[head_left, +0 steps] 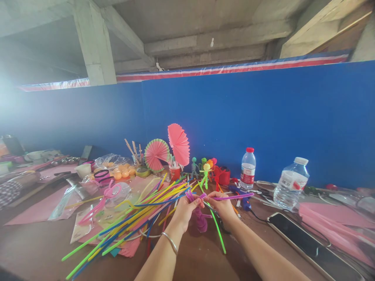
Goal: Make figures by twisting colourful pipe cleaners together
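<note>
Both forearms are reaching in from the bottom edge, a thin bangle point(170, 242) sitting on the left wrist. Left hand point(184, 208) is closing its grip on the twisted end of a purple pipe cleaner point(231, 196); right hand point(222, 205) is pinching the same stem just beside it, fingers shut around it. Its free length is running right, above the desk point(202, 253). A purple twisted figure point(200, 220) is standing directly under the hands. A spread of coloured pipe cleaners point(131, 222) is lying to the left, one green stem point(218, 230) crossing beneath the right hand. Behind: small pipe-cleaner figures point(205, 171), pink paper fans point(168, 150), two water bottles point(247, 168). A phone point(310, 246) is lying at the right.
</note>
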Tool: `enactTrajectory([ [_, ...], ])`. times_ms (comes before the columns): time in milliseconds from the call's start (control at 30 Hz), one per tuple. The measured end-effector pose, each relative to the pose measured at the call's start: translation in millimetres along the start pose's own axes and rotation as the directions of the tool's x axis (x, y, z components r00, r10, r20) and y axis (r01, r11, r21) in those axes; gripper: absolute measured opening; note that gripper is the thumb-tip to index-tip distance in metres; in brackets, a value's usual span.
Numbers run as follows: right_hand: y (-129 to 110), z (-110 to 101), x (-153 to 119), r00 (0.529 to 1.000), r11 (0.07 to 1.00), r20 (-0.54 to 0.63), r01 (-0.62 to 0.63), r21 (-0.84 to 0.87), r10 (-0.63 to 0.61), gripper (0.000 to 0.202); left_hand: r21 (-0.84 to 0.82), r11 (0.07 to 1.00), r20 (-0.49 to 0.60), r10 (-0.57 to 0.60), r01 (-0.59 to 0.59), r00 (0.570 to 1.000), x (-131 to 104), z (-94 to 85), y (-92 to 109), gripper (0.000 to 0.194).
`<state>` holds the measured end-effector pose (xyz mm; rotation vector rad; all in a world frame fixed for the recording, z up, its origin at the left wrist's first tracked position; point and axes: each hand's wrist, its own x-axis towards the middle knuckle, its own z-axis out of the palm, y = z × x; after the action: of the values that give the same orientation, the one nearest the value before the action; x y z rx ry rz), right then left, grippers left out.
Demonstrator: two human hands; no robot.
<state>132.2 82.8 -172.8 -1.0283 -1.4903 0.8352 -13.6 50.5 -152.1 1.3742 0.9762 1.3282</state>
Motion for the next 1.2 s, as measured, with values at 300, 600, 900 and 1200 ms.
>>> enactTrajectory([
  [300, -19.4, -0.1, -7.6, 0.986, 0.984, 0.090, 0.147, -0.101, -0.138, 0.017, 0.296, 0.951, -0.216, 0.151, -0.083, 0.965, 1.2, -5.6, 3.2, 0.021],
  [600, -21.5, -9.0, 2.2, 0.996, 0.994, -0.043, 0.084, 0.071, -0.081, 0.022, 0.728, 0.606, 0.078, 0.391, -0.321, 0.917, -7.1, 0.5, 19.7, 0.013],
  [900, -13.0, 0.0, -2.7, 0.994, 0.991, -0.029, 0.110, 0.069, -0.108, 0.015, 0.220, 0.969, -0.187, 0.159, -0.116, 0.969, -0.7, 0.2, 7.9, 0.025],
  [1200, -23.4, 1.9, -10.7, 0.974, 0.973, 0.038, 0.224, -0.064, -0.222, 0.015, 0.787, 0.543, 0.010, 0.463, -0.292, 0.886, -7.5, -3.4, 13.5, 0.012],
])
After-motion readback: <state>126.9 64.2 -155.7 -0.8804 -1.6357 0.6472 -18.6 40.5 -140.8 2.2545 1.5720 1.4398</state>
